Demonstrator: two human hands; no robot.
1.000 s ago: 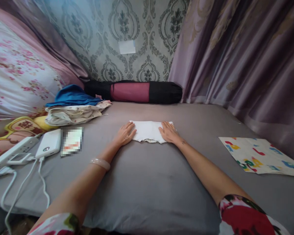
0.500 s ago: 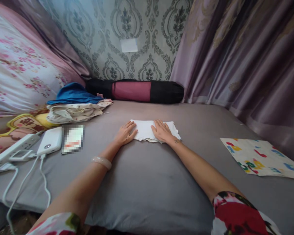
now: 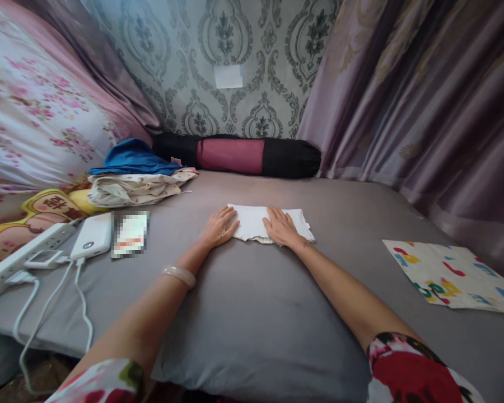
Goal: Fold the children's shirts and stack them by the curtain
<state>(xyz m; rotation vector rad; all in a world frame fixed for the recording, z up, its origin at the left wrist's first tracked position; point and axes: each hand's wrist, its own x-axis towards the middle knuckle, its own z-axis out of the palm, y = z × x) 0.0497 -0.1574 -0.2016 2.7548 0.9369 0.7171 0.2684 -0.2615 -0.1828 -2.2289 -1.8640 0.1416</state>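
While both palms are turned down, we see the folded white cloth (image 3: 254, 221) lying directly under and between our fingers, flat on the grey bedsheet (image 3: 252, 313); its long axis goes from left to right, across the line in which our fingers point. Our left hand (image 3: 220, 228) touches its left short end, with the fingertips and the thumb just over the edge; our right hand (image 3: 281, 226) lies more fully upon it, around the middle and slightly to the right, so that the end with a small label (image 3: 308, 226) extends beyond the right little finger. The fingers of both hands are extended, with each thumb apart; they press flat and grip nothing, as far as we can tell. Well to the right of the right fingers lies a cream printed sheet (image 3: 466, 280); far to the left of the left fingers is a white power bank (image 3: 93, 235).
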